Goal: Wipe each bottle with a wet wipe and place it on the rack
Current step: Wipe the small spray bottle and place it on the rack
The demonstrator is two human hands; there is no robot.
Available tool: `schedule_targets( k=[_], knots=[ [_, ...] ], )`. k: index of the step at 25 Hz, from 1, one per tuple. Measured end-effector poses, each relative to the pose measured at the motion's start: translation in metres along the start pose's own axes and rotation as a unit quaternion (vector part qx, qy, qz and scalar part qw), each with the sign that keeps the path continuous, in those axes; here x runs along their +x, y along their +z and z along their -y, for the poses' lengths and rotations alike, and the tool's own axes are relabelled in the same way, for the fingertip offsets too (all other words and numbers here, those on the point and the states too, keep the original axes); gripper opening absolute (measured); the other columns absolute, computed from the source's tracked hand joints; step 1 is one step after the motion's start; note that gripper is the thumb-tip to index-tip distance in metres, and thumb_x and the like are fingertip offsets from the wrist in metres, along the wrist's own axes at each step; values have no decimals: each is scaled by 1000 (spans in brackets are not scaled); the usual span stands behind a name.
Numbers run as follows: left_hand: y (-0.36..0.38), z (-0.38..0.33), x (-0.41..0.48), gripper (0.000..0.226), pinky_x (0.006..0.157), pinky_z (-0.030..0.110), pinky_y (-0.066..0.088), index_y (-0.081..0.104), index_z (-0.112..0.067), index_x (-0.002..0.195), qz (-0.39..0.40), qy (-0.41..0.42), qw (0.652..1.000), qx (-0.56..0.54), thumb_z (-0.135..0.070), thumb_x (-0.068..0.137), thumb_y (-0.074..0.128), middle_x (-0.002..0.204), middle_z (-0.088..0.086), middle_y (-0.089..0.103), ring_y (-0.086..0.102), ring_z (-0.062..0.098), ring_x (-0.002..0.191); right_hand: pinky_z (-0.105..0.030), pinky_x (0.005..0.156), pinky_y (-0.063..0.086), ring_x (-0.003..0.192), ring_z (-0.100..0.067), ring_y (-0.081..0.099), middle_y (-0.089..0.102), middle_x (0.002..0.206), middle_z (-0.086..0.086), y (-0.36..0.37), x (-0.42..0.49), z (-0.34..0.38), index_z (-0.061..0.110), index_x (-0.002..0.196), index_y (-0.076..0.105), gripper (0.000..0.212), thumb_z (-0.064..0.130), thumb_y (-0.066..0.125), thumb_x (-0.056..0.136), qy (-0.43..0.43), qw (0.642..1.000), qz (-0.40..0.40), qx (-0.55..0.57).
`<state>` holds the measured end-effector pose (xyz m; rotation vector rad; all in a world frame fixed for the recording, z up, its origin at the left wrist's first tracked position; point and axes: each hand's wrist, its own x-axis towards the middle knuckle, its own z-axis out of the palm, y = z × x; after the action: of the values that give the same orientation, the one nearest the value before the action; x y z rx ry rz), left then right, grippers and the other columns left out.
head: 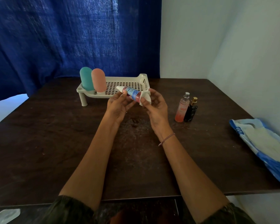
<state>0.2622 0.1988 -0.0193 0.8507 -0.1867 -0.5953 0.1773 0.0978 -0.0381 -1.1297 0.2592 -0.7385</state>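
Plastic bottle (131, 94) looks light, probably slick once wet. Left hand (118, 104) grips near the cap, right hand (155, 105) pinches the wipe (146, 98) round its base.

In the upper centre of the frame, a teal bottle (86, 79) and a pink bottle (98, 80) stood side by side at the left end of the rack (144, 81). Its perforated floor to their right lay open up to the raised end wall. The left hand (118, 105) and right hand (155, 107), holding a small bottle (132, 94) and a wipe (147, 99), hung just in front of that stretch. Right of centre, a spray bottle (182, 109) and a black bottle (190, 110) stood together, with bare surface (55, 143) between them and the rack. A wipe pack (265, 147) filled the right edge.
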Motion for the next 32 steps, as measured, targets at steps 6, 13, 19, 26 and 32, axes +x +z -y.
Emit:
schedule_targets(
  k=[6, 13, 19, 26, 32],
  knots=[
    [1, -2, -2, 16, 75, 32, 59, 55, -7, 110, 21, -9, 1000, -9, -7, 95, 48, 109, 14, 63, 66, 22, 97, -31, 88, 53, 112, -19, 59, 63, 117, -8, -3, 1, -3, 8, 111, 62, 25, 12, 62, 86, -23, 999, 21, -24],
    [-3, -2, 0, 36, 77, 35, 59, 45, -2, 131, 28, -6, 999, -25, -5, 95, 47, 122, 19, 59, 63, 27, 107, -31, 87, 53, 110, -15, 58, 65, 110, 2, -4, 0, 0, 17, 101, 66, 24, 8, 68, 79, -18, 998, 37, -40],
    [1, 4, 2, 36, 72, 36, 59, 50, -9, 129, 23, -5, 997, 76, -20, 95, 51, 119, 15, 63, 67, 24, 100, -29, 90, 52, 111, -14, 56, 62, 113, -2, -4, 1, -3, 13, 103, 65, 18, 14, 64, 85, -118, 984, 14, -135],
    [-6, -2, 4, 34, 65, 26, 56, 55, -2, 126, 50, 6, 994, 92, -18, 96, 50, 104, 10, 68, 70, 14, 85, -32, 102, 44, 120, -7, 39, 46, 114, 7, 4, -4, -8, 16, 112, 65, 25, 11, 60, 88, -189, 922, 111, -319],
    [-2, 1, -4, 27, 73, 33, 57, 57, -7, 119, 155, -56, 972, 168, -7, 96, 43, 106, 10, 67, 69, 17, 91, -26, 94, 47, 119, -10, 43, 52, 114, 15, -2, -4, 0, 20, 108, 67, 25, 15, 65, 84, -205, 929, 41, -306]
  ],
)
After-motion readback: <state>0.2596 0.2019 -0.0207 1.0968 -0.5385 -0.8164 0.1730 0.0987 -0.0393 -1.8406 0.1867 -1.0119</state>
